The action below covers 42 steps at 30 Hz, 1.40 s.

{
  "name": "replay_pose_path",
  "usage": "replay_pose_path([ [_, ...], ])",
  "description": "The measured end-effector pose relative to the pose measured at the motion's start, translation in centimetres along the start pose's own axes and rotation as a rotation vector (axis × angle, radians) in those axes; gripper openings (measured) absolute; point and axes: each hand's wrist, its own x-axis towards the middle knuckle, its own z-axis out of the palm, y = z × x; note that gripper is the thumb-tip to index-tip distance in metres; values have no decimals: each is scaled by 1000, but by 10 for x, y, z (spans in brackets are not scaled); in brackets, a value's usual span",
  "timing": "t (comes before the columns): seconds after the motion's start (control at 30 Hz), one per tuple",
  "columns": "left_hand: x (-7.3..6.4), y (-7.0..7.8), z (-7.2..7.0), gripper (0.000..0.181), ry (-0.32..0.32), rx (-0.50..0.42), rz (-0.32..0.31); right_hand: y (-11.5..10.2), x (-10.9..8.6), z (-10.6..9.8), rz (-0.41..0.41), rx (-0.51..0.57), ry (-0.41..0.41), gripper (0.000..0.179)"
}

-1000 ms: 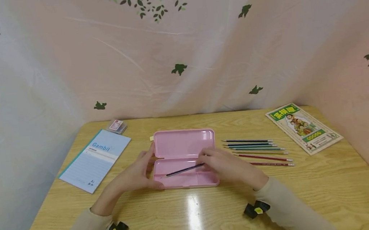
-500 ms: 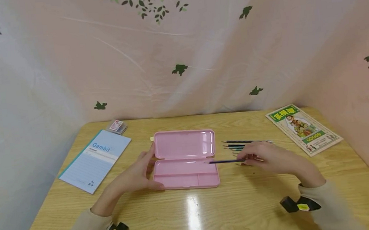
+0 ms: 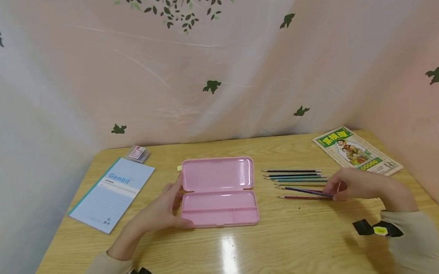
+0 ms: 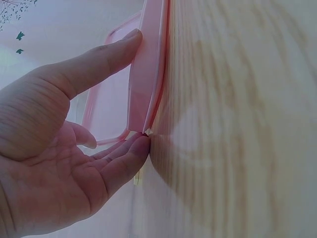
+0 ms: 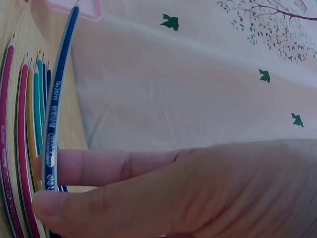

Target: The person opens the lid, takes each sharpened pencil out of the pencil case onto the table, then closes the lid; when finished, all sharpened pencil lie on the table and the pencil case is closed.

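Observation:
An opened pink pencil case [image 3: 217,200] lies on the table, its lid [image 3: 216,174] tipped back and its divided tray bare. My left hand [image 3: 159,208] holds its left end, the thumb on the front wall [image 4: 143,74] and the fingers round the back corner by the hinge. To the right, my right hand [image 3: 362,184] pinches a dark blue pencil [image 5: 62,74] between thumb and fingers near its rear end, tip pointing left. That pencil hangs over a row of pencils, among them a red pencil [image 5: 6,99], a yellow pencil [image 5: 31,119] and a green pencil [image 5: 38,94].
A blue notebook [image 3: 112,195] lies at the left, a small clear box [image 3: 138,153] behind it. On the right is a green and cream printed booklet [image 3: 356,152]. A patterned curtain [image 3: 213,60] hangs along the table's back edge.
My right hand has carried the dark blue pencil rightward, from over the pencil case to the right ends of the pencil row. The left hand keeps its place on the case.

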Motion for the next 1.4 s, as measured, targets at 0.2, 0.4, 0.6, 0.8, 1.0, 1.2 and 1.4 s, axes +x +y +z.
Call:
replay_pose_path([
  [0.2, 0, 1, 0, 135, -1, 0, 6, 4, 1, 2, 44, 7, -30, 18],
  [0.4, 2, 2, -1, 135, 8, 6, -4, 7, 10, 1, 64, -67, 3, 20],
  [0.6, 3, 3, -2, 135, -8, -3, -5, 10, 14, 3, 75, -71, 24, 18],
  [0.8, 2, 3, -2, 134, -5, -7, -17, 6, 11, 3, 19, -6, -32, 18],
  [1.0, 2, 4, -2, 135, -5, -6, -22, 11, 18, 7, 32, -36, -36, 17],
  [1.2, 2, 3, 0, 134, -7, 1, -18, 18, 24, 9, 11, -67, 9, 16],
  [1.4, 2, 1, 1, 136, -8, -8, -19, 18, 28, 11, 38, -93, 41, 15],
])
